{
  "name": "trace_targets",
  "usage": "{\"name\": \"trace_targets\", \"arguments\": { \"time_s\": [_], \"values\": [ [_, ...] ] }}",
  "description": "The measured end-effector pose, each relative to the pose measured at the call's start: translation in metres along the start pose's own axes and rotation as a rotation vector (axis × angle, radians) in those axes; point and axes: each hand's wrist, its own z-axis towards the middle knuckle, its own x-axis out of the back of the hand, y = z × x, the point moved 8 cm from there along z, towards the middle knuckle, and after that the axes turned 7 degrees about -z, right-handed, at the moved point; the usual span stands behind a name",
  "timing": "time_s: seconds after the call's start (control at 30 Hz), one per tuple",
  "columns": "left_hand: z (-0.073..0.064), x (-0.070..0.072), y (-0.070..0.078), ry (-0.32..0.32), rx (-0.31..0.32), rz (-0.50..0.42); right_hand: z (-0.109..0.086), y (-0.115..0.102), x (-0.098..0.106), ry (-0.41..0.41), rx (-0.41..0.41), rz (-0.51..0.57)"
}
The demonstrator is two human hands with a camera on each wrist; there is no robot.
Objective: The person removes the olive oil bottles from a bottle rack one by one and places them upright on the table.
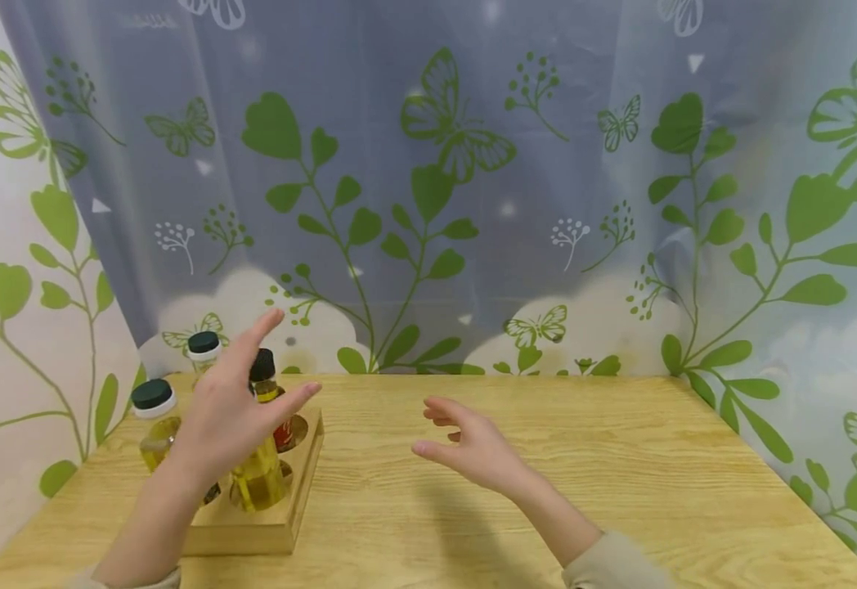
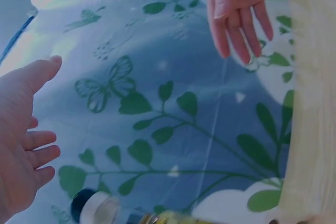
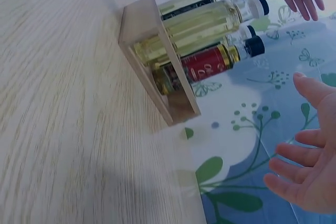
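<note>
A wooden bottle rack stands at the left of the table and holds several bottles of yellow liquid. One is a clear bottle at the front; a red-labelled bottle with a black cap stands behind it. Another bottle has a dark green cap and white collar. In the head view my left hand appears in front of the bottles and partly hides them, its thumb and fingers spread and holding nothing. Over the table's middle hovers my right hand, fingers loosely bent, also holding nothing.
The wood-grain table reaches back to a hanging curtain printed with green leaves and butterflies. More of this patterned cloth hangs along both sides. The bottles rise well above the rack's top.
</note>
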Motion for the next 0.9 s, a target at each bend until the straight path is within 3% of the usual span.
{"name": "trace_targets", "arguments": {
  "time_s": [0.2, 0.3, 0.57, 0.9],
  "values": [
    [-0.005, 0.04, -0.013, 0.111, 0.017, 0.045, 0.009, -0.018, -0.016, -0.015, 0.034, 0.014],
    [-0.008, 0.055, -0.027, 0.104, 0.077, 0.046, 0.014, -0.026, -0.022, -0.011, 0.041, 0.031],
    [-0.025, 0.081, -0.081, -0.003, 0.284, -0.011, 0.026, -0.04, -0.042, -0.001, 0.039, 0.111],
    [-0.061, 0.08, -0.149, -0.203, 0.505, -0.043, 0.036, -0.041, -0.076, -0.013, -0.035, 0.204]
  ]
}}
